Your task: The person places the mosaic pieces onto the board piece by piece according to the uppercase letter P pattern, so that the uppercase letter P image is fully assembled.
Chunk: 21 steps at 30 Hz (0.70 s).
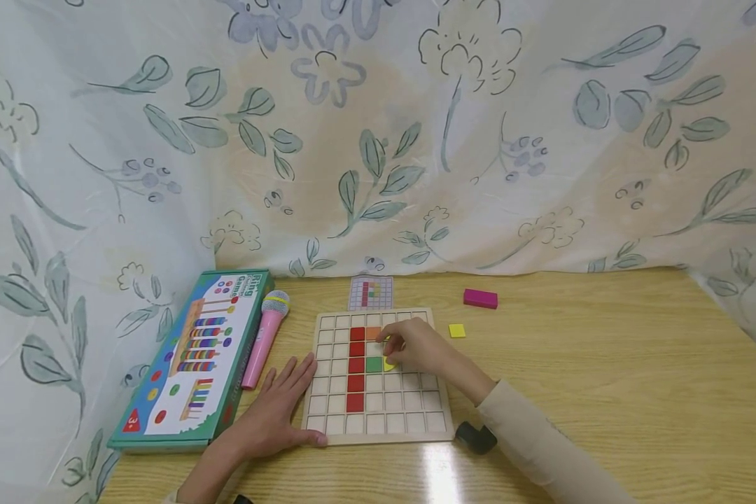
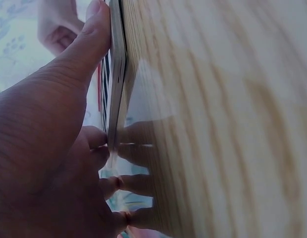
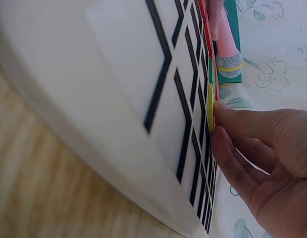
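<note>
A wooden grid board (image 1: pixel 378 439) lies on the table with a column of red tiles (image 1: pixel 356 365), an orange tile (image 1: pixel 373 334) and a green tile (image 1: pixel 374 365) in its cells. Over its middle, my right hand (image 1: pixel 418 345) pinches a yellow tile (image 3: pixel 210 106) between thumb and fingertips, just right of the green one. In the right wrist view that tile sits low against the grid. My left hand (image 1: pixel 277 413) rests with spread fingers along the board's left edge, its thumb at the near left corner. The right hand covers some cells.
A printed pattern card (image 1: pixel 370 293) lies behind the board. To the right are a loose yellow tile (image 1: pixel 456 330) and a magenta block (image 1: pixel 480 298). A pink microphone (image 1: pixel 266 339) and a boxed ring game (image 1: pixel 192 357) lie on the left. A floral cloth (image 1: pixel 378 140) hangs behind.
</note>
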Motion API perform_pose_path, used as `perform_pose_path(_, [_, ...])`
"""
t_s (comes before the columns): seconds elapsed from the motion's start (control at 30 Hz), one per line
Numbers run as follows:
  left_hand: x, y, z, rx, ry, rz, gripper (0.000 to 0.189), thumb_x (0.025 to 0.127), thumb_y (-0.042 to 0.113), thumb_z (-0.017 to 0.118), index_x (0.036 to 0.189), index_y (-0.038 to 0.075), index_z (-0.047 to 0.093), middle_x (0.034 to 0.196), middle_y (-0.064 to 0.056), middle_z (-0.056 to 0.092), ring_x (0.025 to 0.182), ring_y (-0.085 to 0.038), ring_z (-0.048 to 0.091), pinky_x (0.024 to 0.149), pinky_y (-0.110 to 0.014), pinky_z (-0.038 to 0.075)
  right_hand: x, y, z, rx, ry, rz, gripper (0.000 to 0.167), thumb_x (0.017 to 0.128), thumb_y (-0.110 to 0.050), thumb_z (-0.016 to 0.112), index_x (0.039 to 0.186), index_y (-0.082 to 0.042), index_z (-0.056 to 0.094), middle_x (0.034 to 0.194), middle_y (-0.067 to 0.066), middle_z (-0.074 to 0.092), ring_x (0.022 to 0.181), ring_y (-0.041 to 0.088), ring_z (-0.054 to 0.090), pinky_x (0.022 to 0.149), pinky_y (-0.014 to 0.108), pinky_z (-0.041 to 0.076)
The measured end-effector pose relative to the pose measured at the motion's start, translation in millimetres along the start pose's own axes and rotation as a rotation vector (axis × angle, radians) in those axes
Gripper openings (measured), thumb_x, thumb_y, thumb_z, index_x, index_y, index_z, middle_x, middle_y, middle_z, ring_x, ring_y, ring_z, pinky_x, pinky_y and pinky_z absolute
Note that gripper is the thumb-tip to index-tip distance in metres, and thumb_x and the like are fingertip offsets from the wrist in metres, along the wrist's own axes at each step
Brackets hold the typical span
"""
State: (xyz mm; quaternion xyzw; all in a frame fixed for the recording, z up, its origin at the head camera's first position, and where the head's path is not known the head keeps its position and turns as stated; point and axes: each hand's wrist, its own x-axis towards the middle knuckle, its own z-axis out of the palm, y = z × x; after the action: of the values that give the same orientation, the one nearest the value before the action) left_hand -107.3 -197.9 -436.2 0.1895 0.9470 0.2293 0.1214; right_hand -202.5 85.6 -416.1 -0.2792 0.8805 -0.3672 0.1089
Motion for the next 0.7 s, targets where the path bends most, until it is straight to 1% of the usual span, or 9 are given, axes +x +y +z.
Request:
perform_pose_path(0.13, [-0.3, 0.1, 0.1, -0.005, 0.005, 0.005, 0.120, 0.069, 0.074, 0.069, 0.157, 0.008, 0.020, 0.164, -0.007, 0.013, 0.149, -0.038, 0.005, 0.116, -0.063, 0.003, -2.4, -0.6, -0.4, 0.004, 0.005, -0.002, 0.027, 0.083, -0.001, 0.076, 0.108, -0.004, 0.071, 0.081, -0.005, 0.067, 0.075, 0.010, 0.059, 0.068, 0.024, 0.052])
perform_pose_path(0.27, [-0.4, -0.3, 1.0, -0.009, 0.006, 0.009, 0.120, 0.069, 0.075, 0.069, 0.157, 0.008, 0.020, 0.164, -0.007, 0.013, 0.149, -0.038, 0.006, 0.116, -0.063, 0.003, -7.5, 3.0, -4.0, -0.006, 0.033, -0.018, 0.024, 0.085, -0.003, 0.075, 0.109, -0.006, 0.073, 0.084, -0.005, 0.068, 0.080, 0.010, 0.060, 0.074, 0.026, 0.053])
perform_pose_path(0.4, [-0.3, -0.7, 1.5, -0.012, 0.006, 0.010, 0.121, 0.069, 0.075, 0.068, 0.157, 0.008, 0.019, 0.164, -0.007, 0.013, 0.149, -0.038, 0.005, 0.116, -0.063, 0.003, -15.2, 8.3, -15.5, -0.019, 0.059, -0.018, 0.024, 0.087, -0.003, 0.073, 0.111, -0.005, 0.072, 0.090, -0.002, 0.069, 0.085, 0.012, 0.061, 0.079, 0.029, 0.054])
perform_pose_path(0.53, [-0.7, -0.6, 0.8, -0.015, 0.009, 0.011, 0.121, 0.069, 0.075, 0.069, 0.157, 0.008, 0.019, 0.164, -0.007, 0.013, 0.149, -0.039, 0.006, 0.116, -0.063, 0.003, -23.6, 21.3, -32.9, -0.038, 0.085, 0.000, 0.025, 0.087, -0.002, 0.071, 0.113, -0.004, 0.071, 0.094, 0.000, 0.069, 0.089, 0.014, 0.061, 0.081, 0.031, 0.055])
perform_pose_path(0.63, [-1.0, -0.7, 0.4, -0.015, 0.012, 0.010, 0.120, 0.069, 0.074, 0.069, 0.157, 0.008, 0.020, 0.164, -0.007, 0.014, 0.149, -0.039, 0.006, 0.116, -0.063, 0.003, -29.3, 37.2, -46.0, -0.078, 0.123, 0.017, 0.026, 0.088, 0.001, 0.068, 0.113, -0.003, 0.071, 0.099, 0.003, 0.071, 0.093, 0.018, 0.064, 0.084, 0.035, 0.056])
perform_pose_path(0.7, [-1.2, -1.1, 0.5, -0.013, 0.014, 0.008, 0.120, 0.069, 0.075, 0.069, 0.157, 0.008, 0.020, 0.164, -0.007, 0.014, 0.149, -0.039, 0.007, 0.116, -0.063, 0.003, -33.0, 49.0, -54.0, -0.102, 0.151, 0.023, 0.028, 0.087, 0.006, 0.066, 0.114, -0.001, 0.070, 0.104, 0.008, 0.071, 0.098, 0.025, 0.065, 0.087, 0.041, 0.055])
